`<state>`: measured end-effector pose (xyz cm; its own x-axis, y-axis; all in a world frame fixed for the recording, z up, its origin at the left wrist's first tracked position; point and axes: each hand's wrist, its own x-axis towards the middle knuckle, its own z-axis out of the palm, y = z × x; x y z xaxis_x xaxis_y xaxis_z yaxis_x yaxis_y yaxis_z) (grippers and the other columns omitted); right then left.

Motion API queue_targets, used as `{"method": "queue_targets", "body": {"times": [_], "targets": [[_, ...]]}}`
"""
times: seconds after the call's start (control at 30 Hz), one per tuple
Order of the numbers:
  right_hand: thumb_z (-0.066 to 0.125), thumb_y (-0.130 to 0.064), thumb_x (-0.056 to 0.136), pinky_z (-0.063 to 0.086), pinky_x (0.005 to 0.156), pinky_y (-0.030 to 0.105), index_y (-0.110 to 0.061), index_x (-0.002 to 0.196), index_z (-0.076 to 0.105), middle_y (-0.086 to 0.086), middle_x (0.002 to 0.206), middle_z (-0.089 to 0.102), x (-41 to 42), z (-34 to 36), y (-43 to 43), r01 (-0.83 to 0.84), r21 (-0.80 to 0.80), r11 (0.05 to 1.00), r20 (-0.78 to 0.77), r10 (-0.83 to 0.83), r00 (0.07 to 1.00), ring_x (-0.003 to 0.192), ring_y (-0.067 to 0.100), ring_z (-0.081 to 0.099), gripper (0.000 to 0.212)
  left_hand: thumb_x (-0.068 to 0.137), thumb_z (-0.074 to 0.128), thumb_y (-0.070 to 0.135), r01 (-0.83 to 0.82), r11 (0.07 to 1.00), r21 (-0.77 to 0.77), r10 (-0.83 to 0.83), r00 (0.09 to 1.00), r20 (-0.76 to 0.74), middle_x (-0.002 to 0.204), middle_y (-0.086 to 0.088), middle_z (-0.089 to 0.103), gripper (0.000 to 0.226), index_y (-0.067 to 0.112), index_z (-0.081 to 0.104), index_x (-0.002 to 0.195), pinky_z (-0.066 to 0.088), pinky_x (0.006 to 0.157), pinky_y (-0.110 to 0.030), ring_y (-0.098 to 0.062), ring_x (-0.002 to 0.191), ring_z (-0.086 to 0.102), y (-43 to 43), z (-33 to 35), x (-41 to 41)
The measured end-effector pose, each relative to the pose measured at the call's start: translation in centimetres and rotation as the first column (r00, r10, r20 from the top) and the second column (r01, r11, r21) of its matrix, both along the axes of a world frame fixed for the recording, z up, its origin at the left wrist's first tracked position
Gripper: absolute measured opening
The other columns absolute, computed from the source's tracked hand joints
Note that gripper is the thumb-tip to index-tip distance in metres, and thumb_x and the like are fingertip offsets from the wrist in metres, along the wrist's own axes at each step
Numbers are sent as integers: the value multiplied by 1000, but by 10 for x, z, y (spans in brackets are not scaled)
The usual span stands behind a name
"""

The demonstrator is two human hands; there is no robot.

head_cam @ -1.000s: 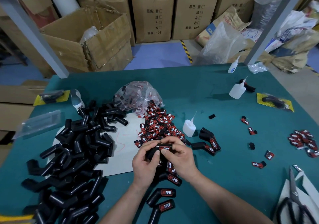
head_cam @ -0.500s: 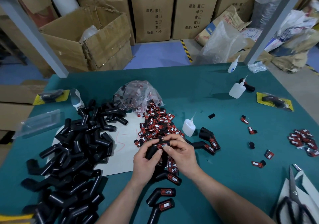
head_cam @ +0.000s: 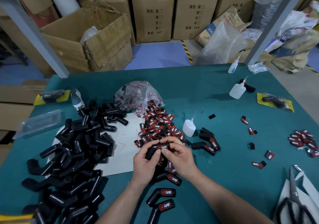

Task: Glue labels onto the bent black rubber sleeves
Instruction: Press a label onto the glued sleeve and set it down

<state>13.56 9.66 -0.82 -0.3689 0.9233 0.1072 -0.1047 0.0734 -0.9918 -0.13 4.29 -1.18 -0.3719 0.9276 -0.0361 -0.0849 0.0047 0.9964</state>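
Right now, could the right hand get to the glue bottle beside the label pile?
Probably yes. The glue bottle stands upright just beyond the right hand, with only loose labels lying between, though that hand is pinching the sleeve and must release it first.

The rubber sleeves [head_cam: 72, 156] look smooth with a soft sheen. A matt teal cloth covers the worktop [head_cam: 215, 180]. The glue bottle [head_cam: 189, 128] is translucent plastic, the scissors [head_cam: 293, 194] shiny metal, the bag [head_cam: 136, 93] crinkled glossy film.
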Motion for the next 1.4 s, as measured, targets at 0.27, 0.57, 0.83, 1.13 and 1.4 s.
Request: {"method": "queue_targets", "body": {"times": [0.27, 0.57, 0.83, 1.13, 1.4], "targets": [[67, -13, 91, 53, 94, 31, -26, 89, 77, 5, 116, 72, 1, 0, 2, 81, 55, 995, -89, -76, 993, 112, 28, 68, 16, 82, 71, 37, -4, 999, -47, 7, 998, 55, 68, -2, 68, 27, 39, 75, 108, 54, 58, -28, -15, 57, 60, 1, -7, -1], [66, 2, 92, 52, 94, 26, -7, 89, 76, 2, 114, 71, 0, -5, 2, 91, 86, 992, -7, -90, 996, 110, 23, 68, 14, 84, 71, 32, -19, 999, -27, 19, 1000, -13, 79, 6, 75, 25, 43, 74, 106, 55, 60, -21, -5, 62, 64, 2, -9, -1], [70, -16, 91, 51, 97, 31, -25, 90, 79, -3, 120, 67, 3, -4, 3, 35, 87, 996, 59, -40, 997, 113, 23, 65, 13, 89, 66, 17, 26, 1000, 14, -25, 994, -110, 104, 15, 77, 41, 52, 72, 108, 54, 74, -13, 1, 81, 70, 1, -2, 2], [64, -12, 93, 50, 100, 37, -1, 79, 73, -1, 135, 62, 5, 0, 3, -67, 142, 988, 93, 54, 994, 121, 25, 62, 20, 90, 65, 35, 87, 996, 35, -83, 991, -103, 118, 8, 76, 30, 47, 71, 117, 57, 79, -22, -8, 94, 72, -2, -5, 1], [69, -13, 89, 52, 91, 27, -3, 93, 76, -1, 126, 63, 4, 11, -1, -105, 9, 994, 1, 105, 994, 108, 13, 64, 13, 84, 67, 41, 54, 998, 22, -51, 992, -115, 105, 12, 77, 29, 53, 72, 110, 55, 79, -19, -4, 87, 71, -2, -5, 2]]}}
